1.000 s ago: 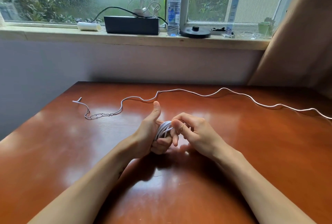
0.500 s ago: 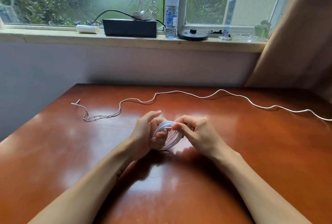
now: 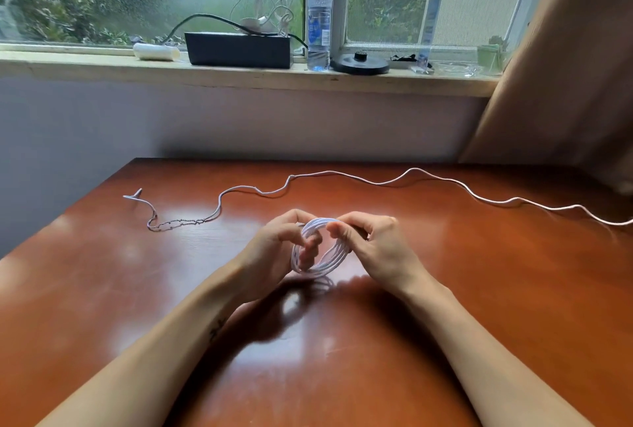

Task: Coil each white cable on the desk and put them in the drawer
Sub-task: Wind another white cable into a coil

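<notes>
A coiled white cable [image 3: 327, 260] of several loops is held upright just above the brown desk [image 3: 479, 306], between both hands. My left hand [image 3: 274, 248] holds the coil's left side with fingers curled through the loop. My right hand [image 3: 373, 248] pinches the coil's top right between thumb and fingers. A second, long white cable [image 3: 376, 182] lies uncoiled across the back of the desk, from a twisted end at the left [image 3: 174, 223] to the right edge. No drawer is in view.
Behind the desk runs a window sill [image 3: 102, 65] with a black box [image 3: 238, 50], loose white cords [image 3: 270, 12] on top of it, a water bottle [image 3: 319, 19], a black round base [image 3: 359, 63] and a white roll [image 3: 156, 51]. A brown curtain [image 3: 565, 67] hangs at the right.
The coil has opened from a tight bundle in my left fist into a wide ring held by both hands. My left thumb has come down onto it. The long cable has not moved.
</notes>
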The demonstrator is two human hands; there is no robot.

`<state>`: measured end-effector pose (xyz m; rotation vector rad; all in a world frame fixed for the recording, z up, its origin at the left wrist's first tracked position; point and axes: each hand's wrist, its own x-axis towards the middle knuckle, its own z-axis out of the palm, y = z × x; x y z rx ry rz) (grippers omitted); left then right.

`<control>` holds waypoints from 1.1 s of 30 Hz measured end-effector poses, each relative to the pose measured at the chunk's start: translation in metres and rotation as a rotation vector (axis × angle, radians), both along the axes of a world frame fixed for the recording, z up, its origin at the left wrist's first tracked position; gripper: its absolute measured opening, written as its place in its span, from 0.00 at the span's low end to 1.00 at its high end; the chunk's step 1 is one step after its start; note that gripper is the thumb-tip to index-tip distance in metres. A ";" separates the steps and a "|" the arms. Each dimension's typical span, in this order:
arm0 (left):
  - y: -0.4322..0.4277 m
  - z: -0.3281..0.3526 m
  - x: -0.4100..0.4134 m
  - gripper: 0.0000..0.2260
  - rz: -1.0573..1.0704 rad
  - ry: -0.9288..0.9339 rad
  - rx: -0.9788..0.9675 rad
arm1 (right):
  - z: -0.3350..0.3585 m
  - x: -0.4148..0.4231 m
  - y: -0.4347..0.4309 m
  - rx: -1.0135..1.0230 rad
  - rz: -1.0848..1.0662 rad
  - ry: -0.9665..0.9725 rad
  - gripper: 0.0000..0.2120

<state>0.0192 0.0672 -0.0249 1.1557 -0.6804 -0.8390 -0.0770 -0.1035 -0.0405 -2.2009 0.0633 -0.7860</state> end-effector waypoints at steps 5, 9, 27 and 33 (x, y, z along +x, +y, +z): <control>-0.003 -0.007 0.003 0.18 0.061 -0.112 -0.037 | 0.000 0.001 0.000 -0.014 -0.062 -0.034 0.10; -0.004 -0.012 0.002 0.10 0.184 -0.390 0.052 | -0.003 0.001 -0.003 -0.031 -0.134 -0.042 0.16; -0.007 -0.011 0.005 0.10 0.409 -0.361 0.146 | 0.004 -0.001 0.011 0.098 -0.221 -0.091 0.16; -0.002 -0.008 0.006 0.09 0.263 -0.201 0.120 | 0.005 -0.002 0.010 0.138 -0.222 -0.103 0.15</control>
